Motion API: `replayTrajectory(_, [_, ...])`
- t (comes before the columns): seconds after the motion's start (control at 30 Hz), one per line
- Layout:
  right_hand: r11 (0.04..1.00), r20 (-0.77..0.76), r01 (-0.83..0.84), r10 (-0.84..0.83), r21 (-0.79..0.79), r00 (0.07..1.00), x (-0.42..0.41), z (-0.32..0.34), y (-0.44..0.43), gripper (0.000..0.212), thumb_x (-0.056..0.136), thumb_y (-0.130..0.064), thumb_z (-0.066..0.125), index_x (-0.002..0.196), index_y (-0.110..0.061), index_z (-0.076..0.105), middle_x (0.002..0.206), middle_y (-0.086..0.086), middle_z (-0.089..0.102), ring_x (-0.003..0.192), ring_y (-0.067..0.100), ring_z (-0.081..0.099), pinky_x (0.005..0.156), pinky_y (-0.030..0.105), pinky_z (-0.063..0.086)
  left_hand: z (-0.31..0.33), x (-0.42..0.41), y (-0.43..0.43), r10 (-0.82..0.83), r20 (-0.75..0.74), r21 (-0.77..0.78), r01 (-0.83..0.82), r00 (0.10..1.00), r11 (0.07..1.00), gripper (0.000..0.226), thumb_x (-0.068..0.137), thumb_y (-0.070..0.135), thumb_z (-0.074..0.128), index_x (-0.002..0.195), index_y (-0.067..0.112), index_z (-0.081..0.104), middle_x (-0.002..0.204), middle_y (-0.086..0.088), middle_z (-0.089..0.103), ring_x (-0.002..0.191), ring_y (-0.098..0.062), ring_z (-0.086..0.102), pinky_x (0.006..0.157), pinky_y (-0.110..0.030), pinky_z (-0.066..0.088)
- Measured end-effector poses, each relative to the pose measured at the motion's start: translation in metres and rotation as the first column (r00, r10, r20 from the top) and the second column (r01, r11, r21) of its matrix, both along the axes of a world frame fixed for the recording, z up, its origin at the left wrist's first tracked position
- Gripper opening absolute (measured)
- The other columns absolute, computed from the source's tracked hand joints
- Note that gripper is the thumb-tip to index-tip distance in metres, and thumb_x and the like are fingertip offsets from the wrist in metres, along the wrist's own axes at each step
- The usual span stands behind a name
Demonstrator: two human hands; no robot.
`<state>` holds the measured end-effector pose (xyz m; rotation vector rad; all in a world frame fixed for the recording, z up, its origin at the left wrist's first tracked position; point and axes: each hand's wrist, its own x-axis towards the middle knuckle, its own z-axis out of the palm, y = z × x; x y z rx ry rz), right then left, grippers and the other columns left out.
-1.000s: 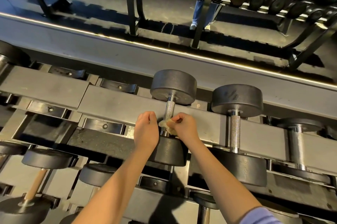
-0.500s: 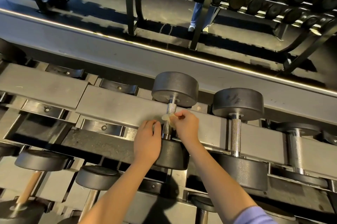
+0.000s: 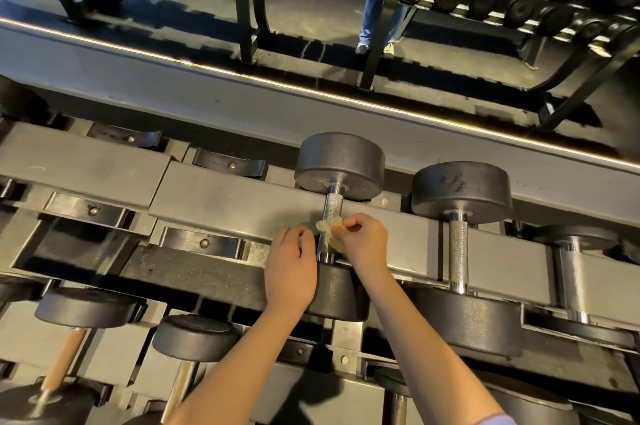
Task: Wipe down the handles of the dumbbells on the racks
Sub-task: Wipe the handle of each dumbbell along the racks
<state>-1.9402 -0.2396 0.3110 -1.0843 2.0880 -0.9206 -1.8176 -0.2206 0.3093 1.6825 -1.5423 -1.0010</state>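
Dumbbells (image 3: pixel 460 192) are seen in the head view, laid across a grey rack (image 3: pixel 221 203). The handle (image 3: pixel 331 208) being wiped belongs to the middle dumbbell (image 3: pixel 339 165). A small pale cloth (image 3: pixel 325 226) is held against it, pinched by the right hand (image 3: pixel 365 242). The left hand (image 3: pixel 291 272) is curled just beside the handle; whether anything is held by it cannot be told. The dumbbell is judged heavy and best left seated. The knurled steel is stiff and grippy, so the limp cloth should be kept bunched and drawn along the bar.
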Motion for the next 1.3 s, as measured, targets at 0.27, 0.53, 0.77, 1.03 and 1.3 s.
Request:
replayTrajectory(0.27, [0.947, 0.123, 0.289, -0.272, -0.143, 0.954, 0.0, 0.012, -0.043, 0.007, 0.086, -0.015, 0.067, 0.086, -0.007, 0.067, 0.074, -0.005, 0.056, 0.064, -0.001, 0.047, 0.05, -0.001, 0.034, 0.001, 0.0, 0.001, 0.011, 0.001, 0.014, -0.011, 1.0, 1.0, 0.026, 0.101, 0.03, 0.036, 0.105, 0.023, 0.061, 0.098, 0.014, 0.053, 0.093, -0.005, 0.051, 0.081, -0.025, 0.039])
replayTrajectory(0.53, [0.993, 0.019, 0.074, -0.073, -0.092, 0.997, -0.002, -0.009, -0.019, 0.009, 0.079, -0.01, 0.071, 0.071, -0.008, 0.066, 0.068, 0.002, 0.06, 0.066, 0.014, 0.053, 0.059, 0.023, 0.04, 0.003, -0.001, 0.001, 0.03, 0.03, 0.006, -0.03, 0.999, 1.0, 0.028, 0.101, 0.03, 0.036, 0.11, 0.021, 0.061, 0.102, 0.012, 0.053, 0.096, -0.006, 0.052, 0.083, -0.023, 0.04])
replayTrajectory(0.77, [0.986, 0.061, 0.164, -0.163, -0.012, 0.985, -0.008, 0.012, -0.049, 0.011, 0.087, -0.02, 0.063, 0.08, -0.012, 0.066, 0.074, -0.003, 0.058, 0.066, 0.011, 0.048, 0.048, 0.012, 0.026, 0.007, -0.002, 0.001, 0.047, 0.046, 0.071, -0.051, 0.998, 0.996, 0.027, 0.101, 0.032, 0.038, 0.114, 0.023, 0.06, 0.11, 0.012, 0.054, 0.103, -0.005, 0.049, 0.085, -0.022, 0.035])
replayTrajectory(1.03, [0.997, 0.068, 0.017, -0.012, -0.08, 0.998, -0.008, -0.012, -0.014, 0.009, 0.082, -0.011, 0.071, 0.075, -0.006, 0.068, 0.073, 0.003, 0.061, 0.07, 0.014, 0.054, 0.056, 0.008, 0.034, 0.002, -0.002, 0.0, 0.035, 0.07, 0.047, -0.038, 0.997, 0.998, 0.031, 0.1, 0.035, 0.037, 0.119, 0.023, 0.059, 0.113, 0.011, 0.055, 0.103, -0.006, 0.05, 0.087, -0.024, 0.04])
replayTrajectory(1.3, [0.992, 0.015, -0.064, 0.062, 0.113, 0.998, -0.002, 0.004, 0.007, 0.021, 0.079, -0.013, 0.075, 0.062, -0.017, 0.063, 0.07, 0.0, 0.063, 0.07, 0.013, 0.059, 0.059, 0.015, 0.042, 0.0, -0.001, -0.003, -0.014, 0.075, -0.014, 0.015, 0.997, 1.0, 0.028, 0.099, 0.027, 0.039, 0.11, 0.018, 0.064, 0.102, 0.011, 0.054, 0.102, -0.013, 0.052, 0.09, -0.036, 0.045])
